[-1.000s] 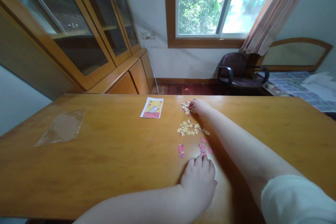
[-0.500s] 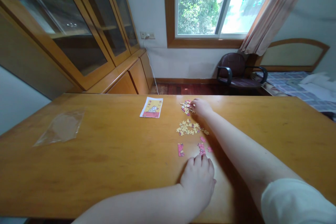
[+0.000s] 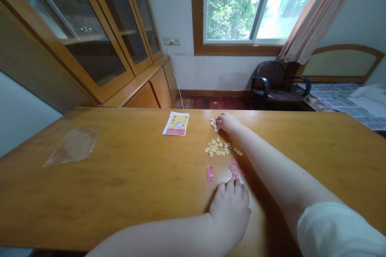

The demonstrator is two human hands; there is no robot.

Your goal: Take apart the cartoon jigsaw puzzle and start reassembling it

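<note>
Because the yellow pile (image 3: 219, 147) of jigsaw pieces lies spread thin on the table (image 3: 135, 188), many pieces show singly; it seems kept apart by colour. Just beyond it sits a mixed pile (image 3: 214, 124), where the right hand (image 3: 229, 123) reaches, fingers bunched narrow with something pink at the tips; whether that is pinched or merely touched, I cannot tell. On the near side of the yellow pile lie a left pink section (image 3: 209, 173) and a right pink section (image 3: 234, 172), well apart and flat, which probably leaves their edges free.

The left hand (image 3: 231, 209) rests farther to the near side of the yellow pile, fingers curled, tips close to the right pink section, perhaps to steady it; its palm is hidden, so I cannot tell whether it holds anything. Left of the yellow pile and slightly beyond, the picture card (image 3: 176, 123) lies face up, presumably for easy viewing. Far left of the yellow pile, the clear bag (image 3: 74, 144) is out of the hands' way.
</note>
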